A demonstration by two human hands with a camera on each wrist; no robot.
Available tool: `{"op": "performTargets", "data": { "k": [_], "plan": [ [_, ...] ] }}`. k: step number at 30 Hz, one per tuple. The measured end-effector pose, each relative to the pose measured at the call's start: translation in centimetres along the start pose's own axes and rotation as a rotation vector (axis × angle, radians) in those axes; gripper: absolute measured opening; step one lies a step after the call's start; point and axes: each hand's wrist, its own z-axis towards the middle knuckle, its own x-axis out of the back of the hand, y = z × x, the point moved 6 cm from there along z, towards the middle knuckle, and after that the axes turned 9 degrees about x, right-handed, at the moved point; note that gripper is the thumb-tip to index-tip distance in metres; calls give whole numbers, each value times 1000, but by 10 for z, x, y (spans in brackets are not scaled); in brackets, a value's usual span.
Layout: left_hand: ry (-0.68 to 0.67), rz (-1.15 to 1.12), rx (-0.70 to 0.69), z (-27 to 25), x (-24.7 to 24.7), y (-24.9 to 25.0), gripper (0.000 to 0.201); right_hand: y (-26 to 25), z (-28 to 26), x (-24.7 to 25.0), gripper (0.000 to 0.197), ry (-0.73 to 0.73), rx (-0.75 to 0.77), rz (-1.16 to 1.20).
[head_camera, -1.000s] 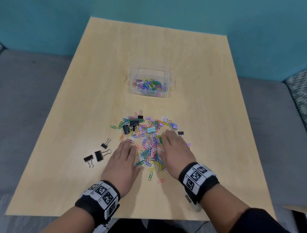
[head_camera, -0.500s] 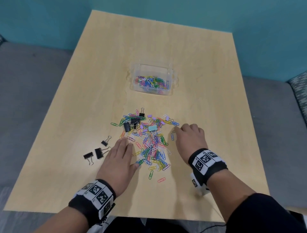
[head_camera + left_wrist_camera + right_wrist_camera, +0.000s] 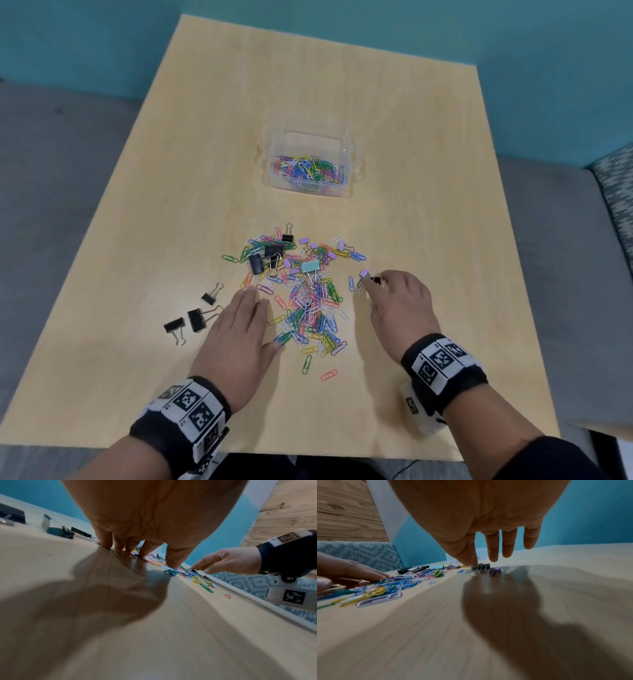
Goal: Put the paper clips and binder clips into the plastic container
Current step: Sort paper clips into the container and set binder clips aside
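Observation:
The clear plastic container (image 3: 346, 150) stands mid-table with several coloured paper clips inside. Nearer me lies a pile of coloured paper clips (image 3: 308, 301) mixed with black, purple and one pale teal binder clip (image 3: 310, 266). My left hand (image 3: 239, 329) lies flat on the table, fingers straight, at the pile's left edge (image 3: 169, 572). My right hand (image 3: 394, 298) is right of the pile. Its thumb and index tips touch down beside a small black binder clip (image 3: 375, 280) (image 3: 483, 567), which rests on the table next to a purple binder clip (image 3: 364, 273) (image 3: 494, 571). Its other fingers are straight.
Three black binder clips (image 3: 197, 318) lie apart to the left of my left hand. A green paper clip (image 3: 307, 364) and a pink paper clip (image 3: 329, 374) lie loose near the front. The wooden table (image 3: 428, 205) is bordered by a grey sofa and a teal wall.
My right hand left the pile, swung right and then reached forward to the small black and purple binder clips. My left hand stayed flat in place.

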Motion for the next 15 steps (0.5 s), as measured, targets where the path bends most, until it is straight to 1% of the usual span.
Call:
{"op": "performTargets", "data": {
  "k": [6,8,10,12,15],
  "plan": [
    [7,-12,-9,1,1,0,70,9,10,2,50,-25,-46,-6],
    [7,-9,-4,1,0,0,70,9,9,2,51,-27,-37,-15],
    [6,-10,-4,1,-1,-1,70,5,7,-1,54,-55,-8,-39],
    [11,-13,-7,0,-1,-1,70,3,7,-5,57,-78,-12,-41],
    [24,-8,-14,0,0,-1,70,-2,7,-5,54,-84,-7,-23]
  ]
}}
